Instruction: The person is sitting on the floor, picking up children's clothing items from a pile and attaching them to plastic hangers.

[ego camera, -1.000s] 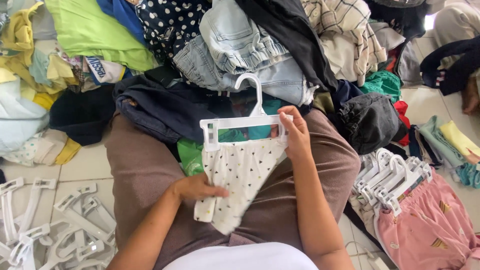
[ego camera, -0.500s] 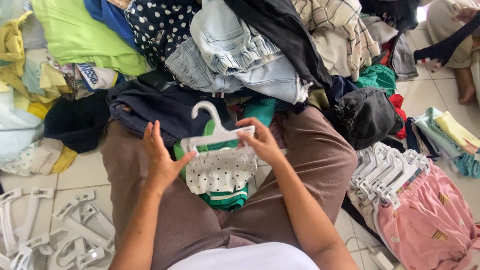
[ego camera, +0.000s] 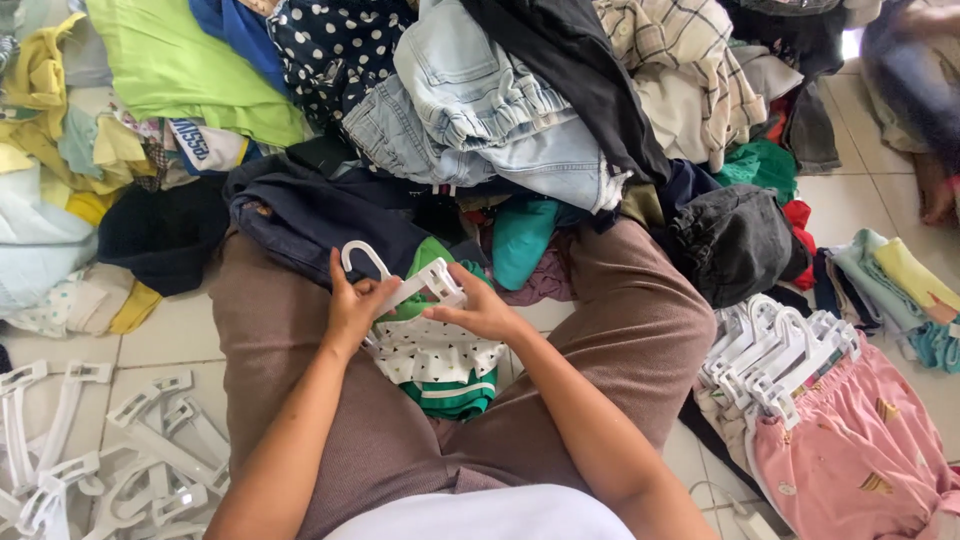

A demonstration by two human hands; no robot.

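Item: white plastic clip hanger (ego camera: 400, 283) w/ small white spotted garment (ego camera: 435, 350) clipped on; green garment (ego camera: 452, 393) beneath. Loc: on person's lap, centre frame, clothes pile (ego camera: 480, 110) at 12 o'clock.
Left hand (ego camera: 355, 305): fingers clenched on the hanger near its hook.
Right hand (ego camera: 478, 310): fingers pressing the hanger bar/clip end, approx. grasping it.
Handling (est.): hanger light, stiff, prob. brittle at clips; garment soft, limp, very light. Take hold at hanger neck or bar, not fabric.
Nearby: spare white hangers (ego camera: 100, 450) on floor at 8 o'clock; hung pink garments (ego camera: 850, 450) at 4 o'clock.
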